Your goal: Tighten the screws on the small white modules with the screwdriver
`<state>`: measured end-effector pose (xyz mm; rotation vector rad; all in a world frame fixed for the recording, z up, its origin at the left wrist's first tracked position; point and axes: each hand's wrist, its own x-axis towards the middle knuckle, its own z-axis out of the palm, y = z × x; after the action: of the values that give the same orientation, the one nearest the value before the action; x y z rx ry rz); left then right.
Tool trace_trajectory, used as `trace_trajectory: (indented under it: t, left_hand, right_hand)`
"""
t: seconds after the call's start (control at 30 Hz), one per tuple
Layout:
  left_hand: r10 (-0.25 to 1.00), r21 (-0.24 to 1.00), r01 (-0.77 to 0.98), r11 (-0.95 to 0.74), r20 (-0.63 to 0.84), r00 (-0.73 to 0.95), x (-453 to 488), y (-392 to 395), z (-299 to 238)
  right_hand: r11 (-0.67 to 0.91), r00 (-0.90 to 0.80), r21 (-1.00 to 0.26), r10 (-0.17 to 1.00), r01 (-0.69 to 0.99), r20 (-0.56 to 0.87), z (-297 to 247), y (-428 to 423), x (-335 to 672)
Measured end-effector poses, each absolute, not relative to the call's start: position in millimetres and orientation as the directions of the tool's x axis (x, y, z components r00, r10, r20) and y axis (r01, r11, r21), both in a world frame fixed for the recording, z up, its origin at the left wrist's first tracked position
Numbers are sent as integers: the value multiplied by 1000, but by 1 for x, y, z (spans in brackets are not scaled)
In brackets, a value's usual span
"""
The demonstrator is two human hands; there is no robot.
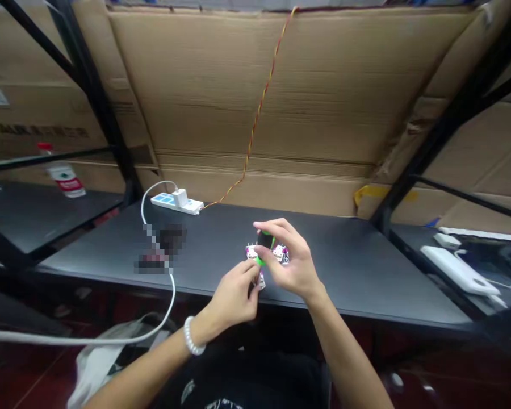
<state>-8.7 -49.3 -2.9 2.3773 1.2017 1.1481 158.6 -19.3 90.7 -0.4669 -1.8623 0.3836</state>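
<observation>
My right hand [296,261] is closed, thumb and fingers pinching a small black piece with bright green ends [264,240]. Right below and behind it is a white and purple assembly [252,251] with thin prongs, partly covered by my hands. My left hand [237,292] has its fingers pressed together at the lower part of that assembly, just under the green end. What exactly the left fingertips pinch is hidden. Both hands meet above the front part of the dark tabletop [344,272].
A white power strip [191,206] with a plugged-in charger [180,197] stands at the back left; its white cable [173,289] runs over the front edge. A blurred-out patch [159,250] lies left. Cardboard [247,85] backs the table; black posts [426,125] flank it.
</observation>
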Motion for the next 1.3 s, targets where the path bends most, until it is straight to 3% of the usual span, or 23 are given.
trace_trajectory:
  t: [0.13,0.3,0.5,0.7,0.9,1.13,1.3]
  left_hand:
    - [762,519,573,-635,545,350,-7,-50,-1]
    - [767,512,590,-624,545,338,-6,-51,-3]
    - [765,498,605,-621,552,331,-6,-51,-2]
    - [757,506,586,-633,564,330,-6,-51,-2]
    - [769,504,610,-611,561,306,-11,-51,-4]
    - [773,583,511,-632,527,354,-22,-51,4]
    - [765,571,512,-641,534,361,-23,-50,2]
  right_hand:
    - [887,-261,-415,458,203,850,89,-18,160]
    - [862,-341,-504,492,61,801,89,-19,165]
    - [874,-217,-412,468,256,857,87,-19,167]
    - [835,-366,-550,516,13,775,89,-23,170]
    - [900,-271,-396,433,181,860,94,-24,165]
    - [873,-359,-482,474,72,804,94,-30,166]
    - [892,-268,-418,451,175,851,92,-25,158]
